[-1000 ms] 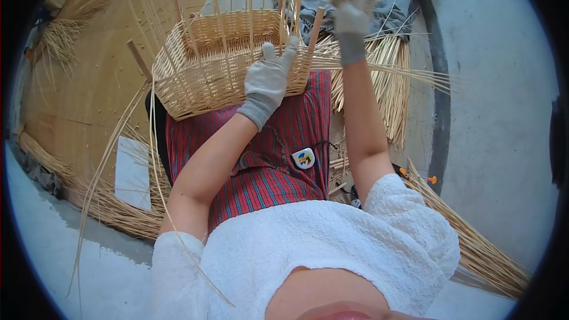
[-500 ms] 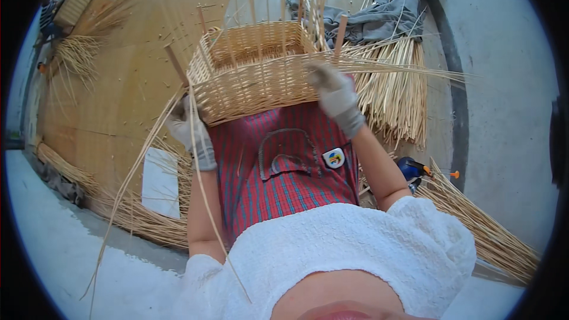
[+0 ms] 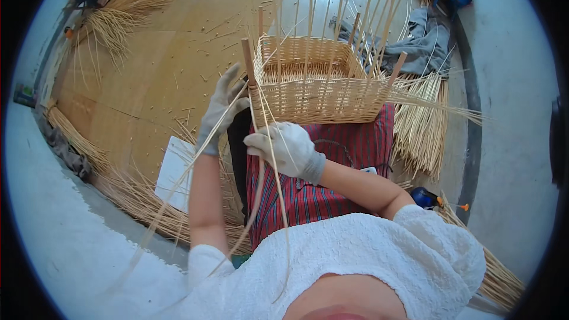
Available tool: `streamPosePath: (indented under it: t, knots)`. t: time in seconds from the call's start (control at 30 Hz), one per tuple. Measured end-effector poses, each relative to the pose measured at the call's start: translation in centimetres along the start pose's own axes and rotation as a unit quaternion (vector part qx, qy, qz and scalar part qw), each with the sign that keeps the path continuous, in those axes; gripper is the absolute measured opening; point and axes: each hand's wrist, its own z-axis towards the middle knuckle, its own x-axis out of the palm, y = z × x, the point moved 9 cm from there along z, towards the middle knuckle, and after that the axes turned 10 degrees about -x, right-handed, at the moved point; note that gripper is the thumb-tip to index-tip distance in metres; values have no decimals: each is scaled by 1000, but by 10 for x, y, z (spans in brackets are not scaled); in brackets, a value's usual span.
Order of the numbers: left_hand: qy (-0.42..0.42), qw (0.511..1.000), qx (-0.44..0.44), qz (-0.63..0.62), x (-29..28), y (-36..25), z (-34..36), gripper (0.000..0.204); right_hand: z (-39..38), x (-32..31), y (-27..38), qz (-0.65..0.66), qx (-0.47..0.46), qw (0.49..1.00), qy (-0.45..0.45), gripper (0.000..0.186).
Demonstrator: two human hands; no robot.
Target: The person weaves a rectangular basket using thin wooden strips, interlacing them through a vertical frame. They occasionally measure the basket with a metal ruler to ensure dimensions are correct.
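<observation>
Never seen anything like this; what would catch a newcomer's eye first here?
Probably the pale woven basket in the middle, with long thin stakes rising above it and a thicker stick at its near left corner. Next, the two pale-gloved hands: the left hand beside that corner, the right hand just below it, among loose strands. Beyond the basket's right end, a thick bundle of canes stands out.

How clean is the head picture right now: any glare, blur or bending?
Head view: pale glare on the floor near the top edge; head view: loose strands at lower left smeared, basket fairly crisp; head view: dark strip at right looks fisheye-bowed.
</observation>
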Motion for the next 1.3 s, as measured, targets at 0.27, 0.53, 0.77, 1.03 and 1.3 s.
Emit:
streamPosePath:
  t: [0.27, 0.53, 0.77, 1.03, 1.3]
  knots:
    - [-21, 999, 48, -16, 22, 38, 26, 31, -69, -63, -156, 229, 403, 820, -336, 23]
    - [-198, 980, -13, -25, 26, 42, 18, 15, 83, -88, -171, 254, 168, 900, -312, 62]
    - [-313, 929, 128, -147, 30, 34, -10, 56, -118, -65, -115, 237, 243, 913, -225, 23]
    - [-199, 913, 135, 329, 136, -38, -24, 27, -169, -93, -212, 268, 427, 786, -358, 14]
    - [-145, 891, -111, 416, 151, 8, 44, 37, 4, -144, -178, -120, 109, 958, -237, 71]
